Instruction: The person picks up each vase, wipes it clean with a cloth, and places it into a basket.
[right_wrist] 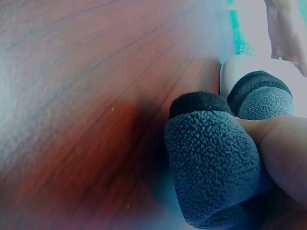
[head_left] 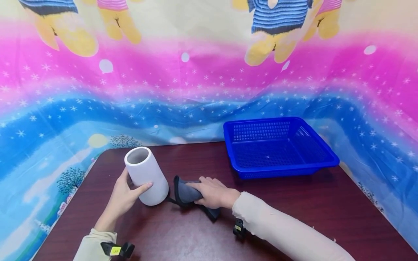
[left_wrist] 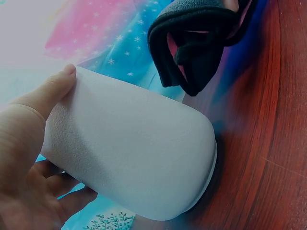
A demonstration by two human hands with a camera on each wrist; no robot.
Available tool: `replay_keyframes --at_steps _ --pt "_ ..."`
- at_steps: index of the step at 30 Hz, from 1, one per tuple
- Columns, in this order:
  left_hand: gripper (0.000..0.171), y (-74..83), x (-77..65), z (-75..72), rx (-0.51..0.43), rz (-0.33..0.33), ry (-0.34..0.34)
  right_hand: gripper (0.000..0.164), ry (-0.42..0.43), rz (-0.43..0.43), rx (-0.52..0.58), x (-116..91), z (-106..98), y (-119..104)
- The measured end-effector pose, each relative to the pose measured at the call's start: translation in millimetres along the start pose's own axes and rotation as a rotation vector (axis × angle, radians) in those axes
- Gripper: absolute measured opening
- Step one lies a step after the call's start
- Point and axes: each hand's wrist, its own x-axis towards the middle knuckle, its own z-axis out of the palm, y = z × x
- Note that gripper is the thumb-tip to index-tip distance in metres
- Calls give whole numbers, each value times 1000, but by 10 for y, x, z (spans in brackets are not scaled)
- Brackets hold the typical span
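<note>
Upright at the left of the table, a white tapered vase [head_left: 149, 177] has its round mouth facing up. My left hand [head_left: 121, 198] grips it from the side, with the thumb across its front and the fingers behind. Just right of the vase, a folded grey fleecy cloth [head_left: 188, 193] with black edging is held in my right hand [head_left: 213, 192]. Seen from the left wrist, the black edge of the cloth [left_wrist: 196, 28] hangs in loose folds, with some pink inside. The right wrist view shows its thick fleece bunched beside my thumb.
A blue plastic basket [head_left: 287, 171] with perforated sides stands at the back right of the dark red wooden table [head_left: 176, 235]. Behind the table hangs a printed cloth backdrop [head_left: 183, 87]. Small black devices [head_left: 117, 250] sit at both wrists.
</note>
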Motion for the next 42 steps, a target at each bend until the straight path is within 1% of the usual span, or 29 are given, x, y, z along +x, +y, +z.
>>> replay_keyframes --at_steps 7,19,29,42 --pt "82 1 -1 -1 5 -4 -1 63 11 -5 11 -86 -50 43" --pt "81 -1 -2 5 2 -1 0 64 -5 9 61 -204 -41 168" --pt "80 0 2 8 -1 -4 -4 63 11 -13 62 -278 -66 264" --pt "81 -4 9 7 -11 -5 -5 62 4 -3 77 -495 -114 459"
